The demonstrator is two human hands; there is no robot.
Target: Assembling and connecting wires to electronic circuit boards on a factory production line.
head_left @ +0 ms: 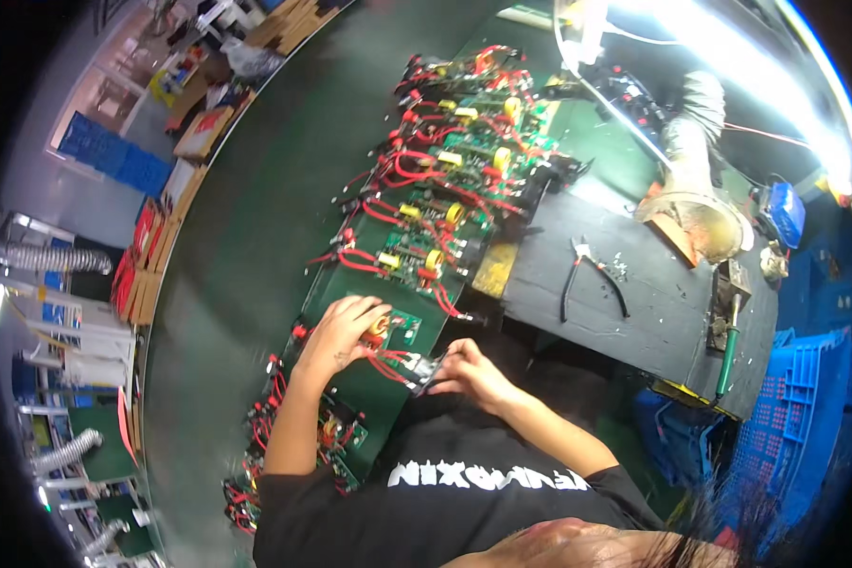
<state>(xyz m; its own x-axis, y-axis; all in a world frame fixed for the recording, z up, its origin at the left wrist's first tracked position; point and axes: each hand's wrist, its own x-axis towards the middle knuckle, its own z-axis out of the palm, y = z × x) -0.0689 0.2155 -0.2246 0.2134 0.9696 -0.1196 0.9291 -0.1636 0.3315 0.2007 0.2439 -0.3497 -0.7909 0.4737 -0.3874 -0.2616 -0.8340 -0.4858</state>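
Observation:
My left hand [343, 336] is closed over a green circuit board [405, 328] at the table's near edge. A yellow-brown coil [379, 326] on the board shows beside its fingertips. Several red wires [386, 365] run from the board to a small dark panel [429, 376]. My right hand [471, 375] pinches that panel at its right side, with its fingers bent. The underside of the board and part of the panel are hidden by my hands.
Beyond my hands stand several wired circuit boards [435, 204] in a row; more boards [336, 431] lie at lower left. On the dark side bench [577, 256] are pliers [587, 275], a green-handled tool [729, 360] and a duct hood [696, 222]. Blue crates [786, 407] stand at right.

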